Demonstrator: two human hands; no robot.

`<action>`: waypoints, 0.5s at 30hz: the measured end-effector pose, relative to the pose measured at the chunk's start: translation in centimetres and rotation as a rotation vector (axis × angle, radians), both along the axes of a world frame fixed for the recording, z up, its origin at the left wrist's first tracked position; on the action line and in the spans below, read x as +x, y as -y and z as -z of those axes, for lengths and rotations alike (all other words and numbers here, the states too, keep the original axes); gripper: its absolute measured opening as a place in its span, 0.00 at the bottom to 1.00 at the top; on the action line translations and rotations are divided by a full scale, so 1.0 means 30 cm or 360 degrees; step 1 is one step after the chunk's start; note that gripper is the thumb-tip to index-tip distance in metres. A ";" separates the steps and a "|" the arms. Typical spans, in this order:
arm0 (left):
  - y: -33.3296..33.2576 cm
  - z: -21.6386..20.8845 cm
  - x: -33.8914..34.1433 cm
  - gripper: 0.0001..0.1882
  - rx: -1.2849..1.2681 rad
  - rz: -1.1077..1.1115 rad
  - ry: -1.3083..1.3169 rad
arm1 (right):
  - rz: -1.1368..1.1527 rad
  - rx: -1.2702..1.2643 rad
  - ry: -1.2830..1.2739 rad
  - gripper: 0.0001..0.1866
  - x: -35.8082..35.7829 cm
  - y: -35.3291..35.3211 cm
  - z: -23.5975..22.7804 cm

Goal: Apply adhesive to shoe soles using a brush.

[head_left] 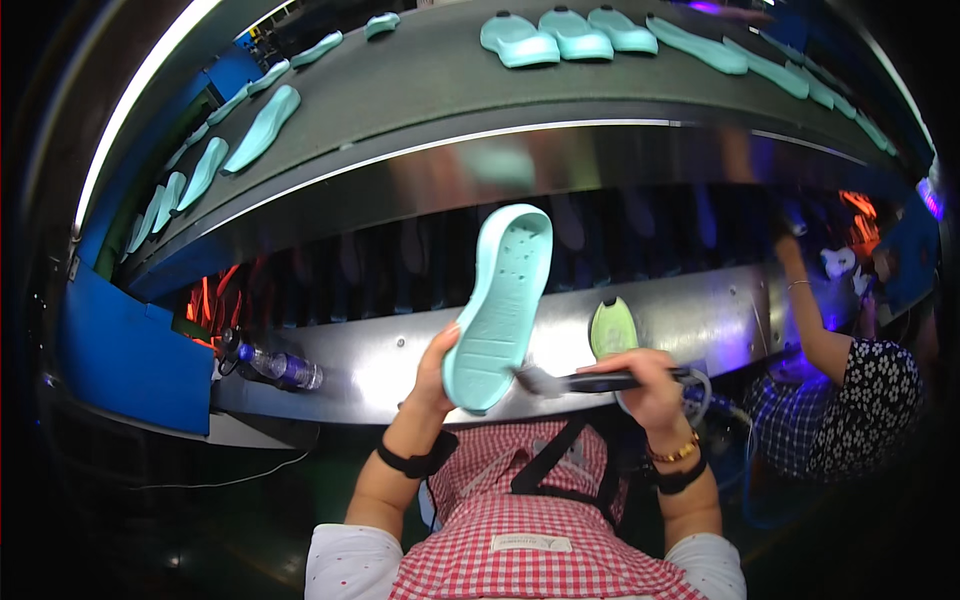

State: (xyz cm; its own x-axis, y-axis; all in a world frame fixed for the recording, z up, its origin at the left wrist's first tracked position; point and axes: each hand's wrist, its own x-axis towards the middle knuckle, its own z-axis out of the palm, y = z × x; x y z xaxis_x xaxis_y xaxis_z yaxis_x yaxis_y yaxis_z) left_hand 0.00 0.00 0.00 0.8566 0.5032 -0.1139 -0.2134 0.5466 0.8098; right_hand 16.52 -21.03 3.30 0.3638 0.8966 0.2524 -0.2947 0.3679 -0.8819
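Note:
A turquoise shoe sole point(497, 318) stands tilted upright in front of me, its hollow inner side with ribs and small holes facing me. My left hand point(435, 372) is closed around its lower left edge. In my right hand point(650, 388) is a brush point(590, 382) with a black handle, gripped by closed fingers. The pale bristles point left and reach the sole's lower right edge; whether they touch it I cannot tell. Just beyond my right hand, a light green sole-shaped piece point(613, 328) with a dark tip rests on the metal ledge, partly hidden by that hand.
A dark conveyor belt point(420, 85) runs across the back, carrying several turquoise soles point(575, 38). Beneath it, a rack of dark sole shapes point(410, 250) sits behind the metal ledge point(375, 355). Plastic bottles point(285, 368) lie at the left. Another person's arm point(815, 315) reaches in at the right.

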 end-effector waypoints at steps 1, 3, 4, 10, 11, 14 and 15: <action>0.004 -0.091 -0.011 0.34 0.0142 -0.0045 0.0107 | 0.0197 0.0253 -0.0170 0.24 0.016 0.031 0.003; 0.009 -0.264 -0.002 0.33 0.0097 -0.0059 0.0335 | 0.0548 0.0334 -0.0529 0.24 0.056 0.095 0.016; 0.022 -0.372 0.035 0.34 -0.0039 -0.0184 0.0362 | 0.0664 0.0297 -0.0546 0.24 0.072 0.126 0.027; -0.370 -0.645 0.149 0.31 -0.0564 -0.0288 0.1324 | 0.0486 0.0135 -0.0805 0.25 0.022 0.137 0.107; -0.421 -0.636 0.179 0.36 -0.0503 -0.0491 0.1375 | 0.0520 0.0126 -0.0829 0.24 0.005 0.135 0.112; -0.399 -0.640 0.225 0.45 -0.0711 -0.0661 0.1050 | 0.0659 0.0126 -0.0831 0.21 -0.016 0.163 0.162; -0.343 -0.646 0.283 0.43 -0.0545 -0.0783 0.0805 | 0.0717 0.0137 -0.0841 0.20 -0.011 0.200 0.187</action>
State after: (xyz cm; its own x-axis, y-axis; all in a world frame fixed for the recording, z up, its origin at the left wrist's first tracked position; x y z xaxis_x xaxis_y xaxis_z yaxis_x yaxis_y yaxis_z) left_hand 8.49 10.28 19.37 0.5337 0.8456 0.0137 -0.7938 0.4953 0.3529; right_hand 16.20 -27.04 -2.30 0.7891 0.6143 0.0024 -0.4786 0.6172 -0.6246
